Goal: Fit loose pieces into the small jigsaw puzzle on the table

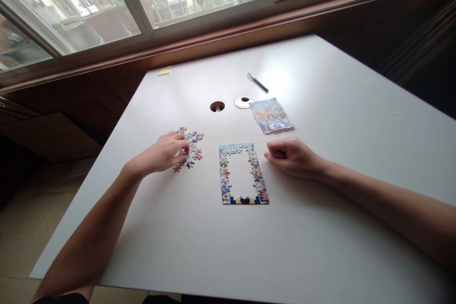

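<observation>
My left hand [170,151] reaches over a loose pile of small jigsaw pieces [194,138]. Its fingers are curved and apart, with the tips among the pieces; part of the pile is hidden under them. In the middle of the table lies a jigsaw border [225,192], its edge pieces joined into an upright rectangle around a bare centre. To the right of this border, my right hand [294,157] rests on the table in a loose fist, apart from the puzzle. No object shows between its fingers.
A creased picture sheet [272,115] lies behind the border, by a round metal cover [243,102] and a cable hole [217,106]. Farther back is a pen [257,82]. A yellow sticky note [164,71] is at the white table's [199,247] far left corner, below the windows.
</observation>
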`<state>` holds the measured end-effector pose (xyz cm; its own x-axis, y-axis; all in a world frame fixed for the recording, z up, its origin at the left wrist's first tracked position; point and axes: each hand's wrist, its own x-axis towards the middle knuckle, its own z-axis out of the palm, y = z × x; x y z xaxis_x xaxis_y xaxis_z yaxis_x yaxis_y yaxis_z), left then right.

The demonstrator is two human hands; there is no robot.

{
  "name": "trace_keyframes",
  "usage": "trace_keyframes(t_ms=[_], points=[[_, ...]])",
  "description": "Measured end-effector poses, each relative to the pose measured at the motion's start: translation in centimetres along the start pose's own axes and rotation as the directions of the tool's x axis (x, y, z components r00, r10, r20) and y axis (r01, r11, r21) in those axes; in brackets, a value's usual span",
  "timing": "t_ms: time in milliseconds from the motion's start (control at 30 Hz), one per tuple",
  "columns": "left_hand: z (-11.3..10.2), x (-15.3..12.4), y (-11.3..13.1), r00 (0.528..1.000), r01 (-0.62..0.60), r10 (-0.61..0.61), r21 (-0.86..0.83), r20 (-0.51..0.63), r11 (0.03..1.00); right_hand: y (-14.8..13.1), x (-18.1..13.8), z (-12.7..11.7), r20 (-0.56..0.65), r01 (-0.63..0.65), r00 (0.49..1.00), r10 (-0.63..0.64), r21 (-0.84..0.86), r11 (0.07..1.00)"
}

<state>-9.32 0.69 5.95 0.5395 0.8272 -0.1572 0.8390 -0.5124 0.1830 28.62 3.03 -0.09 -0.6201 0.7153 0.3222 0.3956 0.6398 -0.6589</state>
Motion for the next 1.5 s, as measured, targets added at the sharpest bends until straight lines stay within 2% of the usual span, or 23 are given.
trace_keyframes(t_ms=[300,467,667,833,967,1100,1167,1267,1367,1500], points=[[-0.1,0.1,0.5,0.999,-0.045,0.045,0.004,0.001,0.999,0.3,-0.1,0.2,-0.005,0.014,1.000,-0.014,0.009,1.000],[0.0,0.2,0.7,0.999,-0.039,0.038,-0.060,-0.013,0.997,0.2,0.0,0.2,-0.006,0.024,1.000,-0.024,0.017,1.000],[-0.2,0.2,0.9,0.999,-0.007,0.014,-0.155,0.044,0.988,0.4,0.0,0.1,-0.002,0.026,1.000,-0.026,0.017,1.000],[-0.9,0.0,1.1,0.999,-0.047,0.050,-0.191,0.011,0.980,0.3,0.0,0.2,-0.003,0.031,1.000,-0.030,0.024,0.999],[-0.5,0.7,3.4,0.996,-0.064,0.037,-0.398,-0.076,0.915,0.1,0.2,0.3,-0.011,0.032,0.999,-0.031,0.032,0.999],[1.9,3.4,7.7,0.972,-0.162,0.017,-0.619,-0.233,0.768,0.0,0.2,0.2,-0.021,0.038,0.999,-0.037,0.037,0.999],[3.2,4.8,9.5,0.956,-0.222,0.057,-0.581,-0.289,0.783,0.0,0.2,0.1,-0.022,0.039,0.999,-0.038,0.039,0.998],[4.5,6.2,10.6,0.904,-0.331,0.162,-0.406,-0.396,0.852,0.0,0.2,0.1,-0.015,0.042,0.999,-0.041,0.042,0.998],[5.1,6.4,10.5,0.862,-0.382,0.239,-0.263,-0.448,0.886,-0.1,0.2,0.1,-0.005,0.046,0.999,-0.046,0.046,0.998],[5.6,6.1,9.9,0.816,-0.380,0.232,-0.188,-0.530,0.905,-0.2,0.2,0.0,-0.001,0.051,0.999,-0.051,0.036,0.998]])
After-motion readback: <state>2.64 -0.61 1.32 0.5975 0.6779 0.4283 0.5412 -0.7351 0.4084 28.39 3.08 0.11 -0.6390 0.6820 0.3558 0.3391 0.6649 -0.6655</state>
